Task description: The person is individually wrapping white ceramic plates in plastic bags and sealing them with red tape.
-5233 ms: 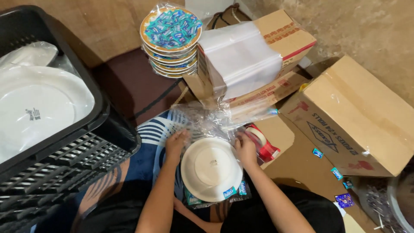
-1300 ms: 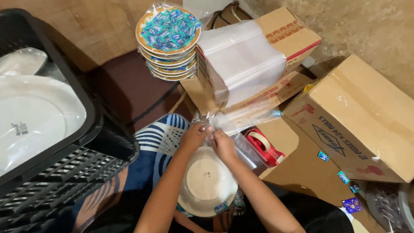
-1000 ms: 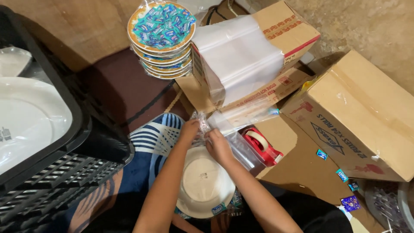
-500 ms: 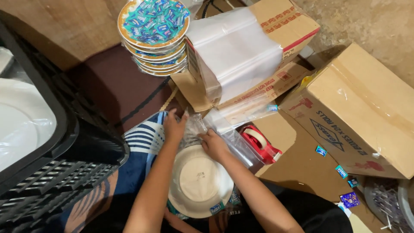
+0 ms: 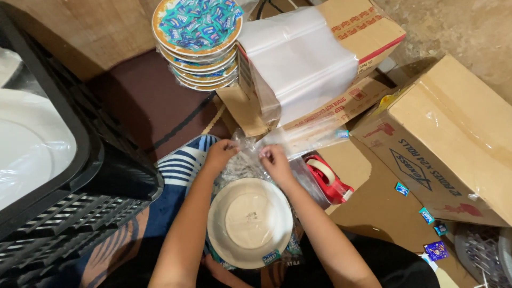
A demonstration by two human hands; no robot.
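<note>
Two hands: left hand (image 5: 220, 154) and right hand (image 5: 276, 160) pinching the clear bag (image 5: 246, 160) at 12 o'clock of the upturned plate (image 5: 249, 222).
Risk: thin film may tear; sweets could slip out.

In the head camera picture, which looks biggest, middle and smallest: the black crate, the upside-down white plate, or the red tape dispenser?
1. Black crate, though it sits nearest the camera.
2. Upside-down white plate.
3. Red tape dispenser, partly hidden by clear plastic.

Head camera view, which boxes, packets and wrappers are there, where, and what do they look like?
Large brown carton: right, lying tilted, taped.
Smaller carton: top centre, red stripe, clear bags draped over it.
Small sweet packets: floor at right, blue-green squares.
Clear wrapper: centre, pinched by left hand and right hand.
</note>
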